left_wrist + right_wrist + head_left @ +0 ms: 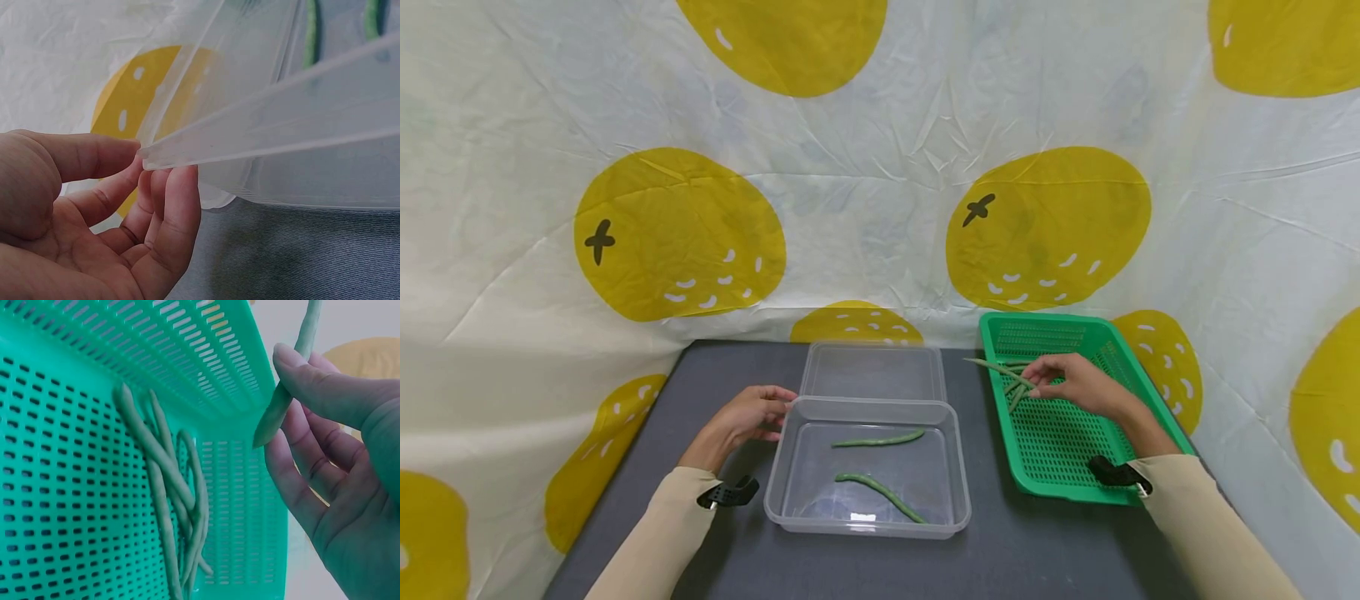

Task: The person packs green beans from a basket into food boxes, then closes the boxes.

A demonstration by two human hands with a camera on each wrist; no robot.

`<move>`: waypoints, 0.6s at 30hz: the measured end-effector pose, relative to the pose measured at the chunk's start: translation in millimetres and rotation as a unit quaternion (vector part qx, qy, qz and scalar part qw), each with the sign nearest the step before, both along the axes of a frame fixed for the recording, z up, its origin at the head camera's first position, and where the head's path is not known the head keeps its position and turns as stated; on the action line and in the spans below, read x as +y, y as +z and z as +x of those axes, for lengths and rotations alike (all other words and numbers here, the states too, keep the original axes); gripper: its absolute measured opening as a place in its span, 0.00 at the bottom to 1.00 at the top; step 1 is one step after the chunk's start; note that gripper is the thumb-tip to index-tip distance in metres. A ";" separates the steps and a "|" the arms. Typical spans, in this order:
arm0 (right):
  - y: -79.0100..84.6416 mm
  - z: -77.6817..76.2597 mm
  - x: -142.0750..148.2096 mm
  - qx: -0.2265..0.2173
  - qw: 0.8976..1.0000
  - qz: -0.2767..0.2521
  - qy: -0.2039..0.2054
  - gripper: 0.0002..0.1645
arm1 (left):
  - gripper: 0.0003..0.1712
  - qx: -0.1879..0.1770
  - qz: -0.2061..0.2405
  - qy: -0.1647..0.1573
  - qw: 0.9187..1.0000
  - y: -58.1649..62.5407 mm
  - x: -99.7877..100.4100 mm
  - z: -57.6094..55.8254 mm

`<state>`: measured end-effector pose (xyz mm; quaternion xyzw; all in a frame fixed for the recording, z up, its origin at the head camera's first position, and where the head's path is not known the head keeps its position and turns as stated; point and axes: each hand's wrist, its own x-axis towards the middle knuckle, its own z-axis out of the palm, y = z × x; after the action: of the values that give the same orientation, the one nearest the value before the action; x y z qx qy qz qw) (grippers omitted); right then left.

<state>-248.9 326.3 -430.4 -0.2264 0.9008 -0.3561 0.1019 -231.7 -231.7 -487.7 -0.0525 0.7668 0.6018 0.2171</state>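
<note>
My right hand (1078,385) pinches one green bean (274,415) between thumb and fingertips, over the left side of a green plastic basket (1052,458). Below it, several more green beans (165,462) lie crossed on each other along the basket's side. With thumb and fingers, my left hand (752,417) grips the rim at the back left corner of a clear plastic container (281,112). Inside that container lie two green beans, a nearly straight one (880,439) towards the back and a slanting one (880,487) nearer the front.
A clear plastic lid (874,371) lies flat behind the container. The dark grey table (730,550) ends at a white cloth wall (865,242) printed with yellow fruit shapes.
</note>
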 end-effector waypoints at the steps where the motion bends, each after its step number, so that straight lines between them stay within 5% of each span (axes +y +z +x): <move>1: 0.6 0.6 -2.0 0.001 1.000 0.000 0.001 0.15 | 0.21 0.001 0.000 -0.001 1.000 0.1 -0.1 -0.1; 18: 16.0 9.4 -35.4 0.007 0.999 -0.016 0.035 0.15 | 0.21 0.000 0.005 -0.003 1.000 0.0 -0.8 -1.4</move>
<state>-239.6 291.0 -414.5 -0.2617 0.8872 -0.3654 0.1040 -233.1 -232.6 -487.7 -0.0492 0.7641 0.6047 0.2193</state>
